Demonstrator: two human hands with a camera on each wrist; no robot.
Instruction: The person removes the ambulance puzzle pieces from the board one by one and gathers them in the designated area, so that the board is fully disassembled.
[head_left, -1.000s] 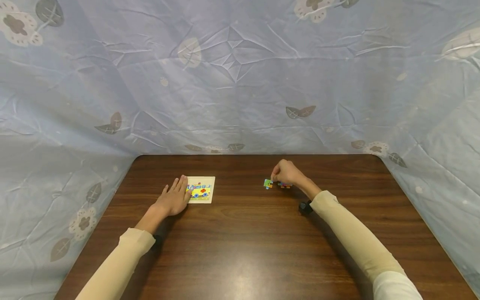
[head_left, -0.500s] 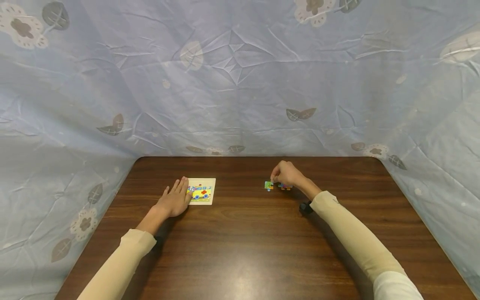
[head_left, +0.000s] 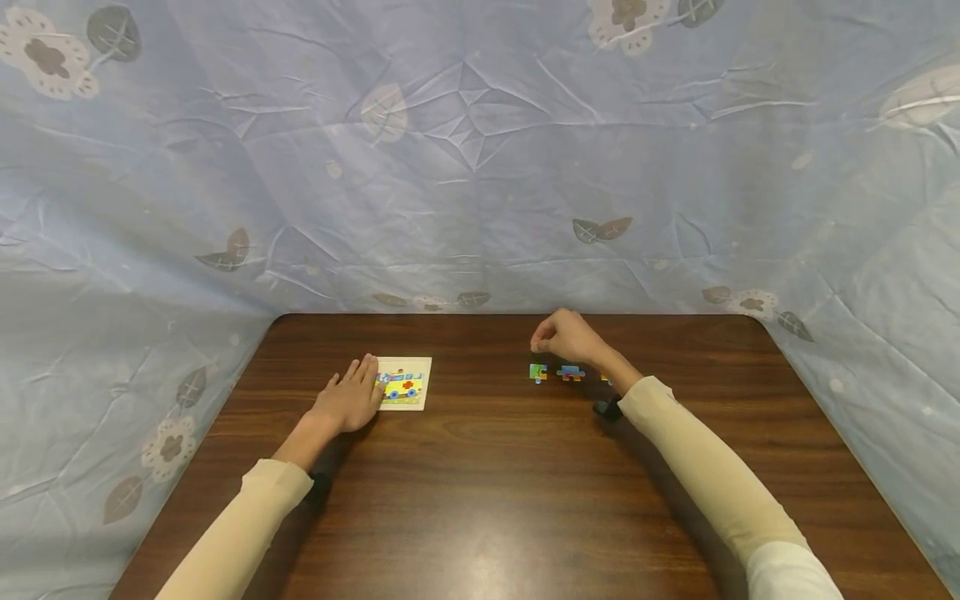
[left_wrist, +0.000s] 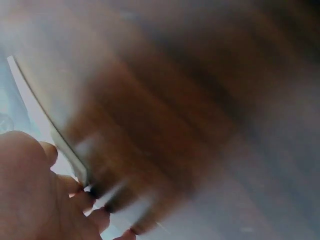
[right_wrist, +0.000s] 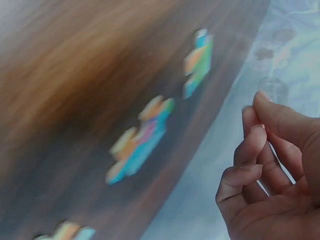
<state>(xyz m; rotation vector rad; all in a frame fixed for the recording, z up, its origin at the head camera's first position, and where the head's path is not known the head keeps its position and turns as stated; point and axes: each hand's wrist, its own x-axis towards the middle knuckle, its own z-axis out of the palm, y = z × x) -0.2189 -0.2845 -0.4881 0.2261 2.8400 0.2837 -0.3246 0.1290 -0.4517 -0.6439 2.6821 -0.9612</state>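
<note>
My left hand [head_left: 347, 397] lies flat with straight fingers along the left edge of a cream puzzle board [head_left: 427, 367], which bears a yellow ambulance picture and is partly covered by the hand. In the left wrist view the board's pale edge [left_wrist: 47, 122] shows beside the fingertips. My right hand [head_left: 568, 337] hovers just behind a green jigsaw piece [head_left: 537, 372]; its fingers are curled, thumb and index tips together, nothing between them. To the right lies a blue and pink jigsaw piece [head_left: 571, 373]. A third jigsaw piece [head_left: 606, 379] is mostly hidden by the right wrist.
The brown wooden table [head_left: 480, 467] ends at the back close behind the right hand. A pale blue patterned cloth [head_left: 480, 208] hangs behind it and along both sides. Dark wrist cameras sit under both wrists.
My right hand has risen off the green piece and moved back and slightly left, uncovering the blue and pink piece and part of a third. The left hand stays on the board.
</note>
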